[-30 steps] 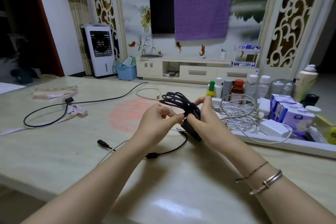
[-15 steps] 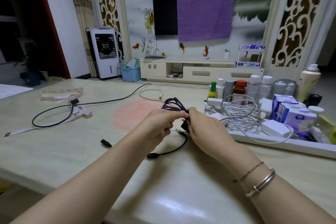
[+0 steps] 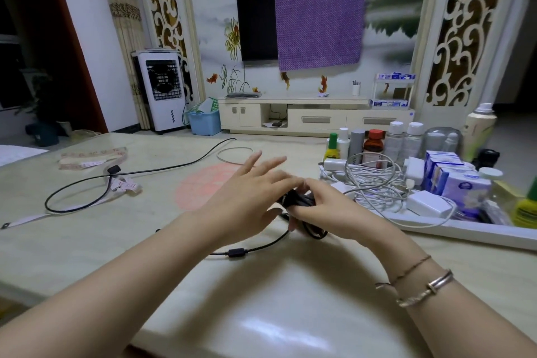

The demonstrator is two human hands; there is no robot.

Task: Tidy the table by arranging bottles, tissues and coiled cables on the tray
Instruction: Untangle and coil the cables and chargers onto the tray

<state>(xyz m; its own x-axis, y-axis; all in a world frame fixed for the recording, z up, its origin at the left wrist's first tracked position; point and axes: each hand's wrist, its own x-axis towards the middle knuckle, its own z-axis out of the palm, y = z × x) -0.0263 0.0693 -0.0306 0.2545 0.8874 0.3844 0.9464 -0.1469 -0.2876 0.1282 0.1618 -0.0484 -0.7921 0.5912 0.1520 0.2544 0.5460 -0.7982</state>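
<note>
A: Entry. The black cable bundle (image 3: 302, 201) sits low over the table (image 3: 261, 299), between the 2 hands and just short of the tray (image 3: 465, 231). How will it handle?

B: My judgement: light, soft, springy. Loops will want to open if released. 1 loose tail (image 3: 247, 250) with an inline lump lies on the table toward the person.

A: Right hand (image 3: 328, 209)?

B: Fingers curled over the bundle, clamping the coils from above and the right side. It holds the bundle.

A: Left hand (image 3: 247, 195)?

B: Fingers long and spread, pointing away over the bundle's left side. The palm hides whatever is under it; I see no grip, so I log it as open. Touch with the cable: cannot tell.

A: Best place to take hold?

B: Across the waist of the coil, all loops pinched together; gather the tail before lifting, or it drags.

A: Landing spot?

B: The tray's near left part already carries white cables (image 3: 374, 180); tissue packs (image 3: 462, 183) and bottles (image 3: 374, 145) stand beyond. A snag on the white loops is the likely risk.
</note>
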